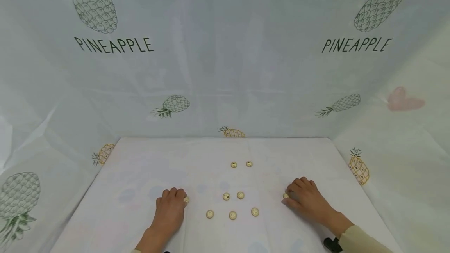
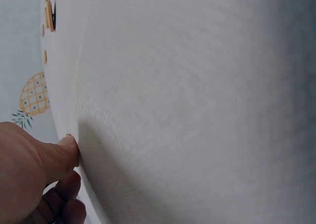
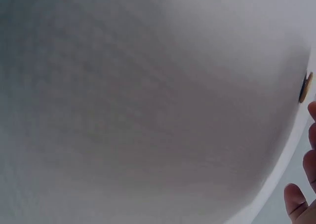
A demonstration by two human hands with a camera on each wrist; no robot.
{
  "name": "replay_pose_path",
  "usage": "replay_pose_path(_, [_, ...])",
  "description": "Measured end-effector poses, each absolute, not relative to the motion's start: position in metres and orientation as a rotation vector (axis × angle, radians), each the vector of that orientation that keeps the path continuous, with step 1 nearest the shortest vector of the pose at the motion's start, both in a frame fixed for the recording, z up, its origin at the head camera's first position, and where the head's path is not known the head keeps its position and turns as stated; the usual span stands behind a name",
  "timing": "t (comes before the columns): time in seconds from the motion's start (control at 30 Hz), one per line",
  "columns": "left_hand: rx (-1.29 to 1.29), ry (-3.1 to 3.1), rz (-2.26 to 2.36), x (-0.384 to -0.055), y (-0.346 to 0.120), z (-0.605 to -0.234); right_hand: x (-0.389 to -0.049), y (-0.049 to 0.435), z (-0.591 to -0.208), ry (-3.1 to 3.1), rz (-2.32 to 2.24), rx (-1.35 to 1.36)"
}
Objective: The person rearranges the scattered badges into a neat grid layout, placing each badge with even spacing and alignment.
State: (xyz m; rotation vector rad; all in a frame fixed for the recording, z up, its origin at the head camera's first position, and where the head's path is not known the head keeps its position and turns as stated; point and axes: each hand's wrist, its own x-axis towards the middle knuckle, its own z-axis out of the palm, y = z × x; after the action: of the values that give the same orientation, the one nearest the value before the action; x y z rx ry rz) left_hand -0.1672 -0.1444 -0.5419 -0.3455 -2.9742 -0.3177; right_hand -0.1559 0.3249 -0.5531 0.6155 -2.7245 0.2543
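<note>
Several small, pale round wooden discs, some with dark marks on top, lie on a white-covered table [image 1: 211, 159]. My left hand [image 1: 170, 210] is at the left of the group, thumb and curled fingers pinching a disc [image 1: 186, 199] at its edge. The left wrist view shows the thumb [image 2: 66, 152] pointing down close to the cloth; there the disc is hidden. Over on the right, my right hand [image 1: 309, 202] pinches another disc [image 1: 286, 195] between thumb and forefinger. In the right wrist view a disc [image 3: 306, 87] shows near bent fingers [image 3: 310, 165] at the frame's right edge.
Between the hands lie a left disc [image 1: 209, 214], a middle disc [image 1: 233, 215] and a right disc [image 1: 254, 212]. Two more, including one disc [image 1: 226, 196], sit just behind, and a far pair includes another disc [image 1: 249, 164]. Pineapple-printed sheeting [image 1: 218, 69] encloses the table.
</note>
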Motion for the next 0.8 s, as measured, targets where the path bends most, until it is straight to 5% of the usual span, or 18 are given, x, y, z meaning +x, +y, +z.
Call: replay_pose_path(0.8, [-0.409,-2.911,-0.262,-0.163,-0.145,-0.543,-0.159,0.309,-0.542,-2.854,0.257,0.540])
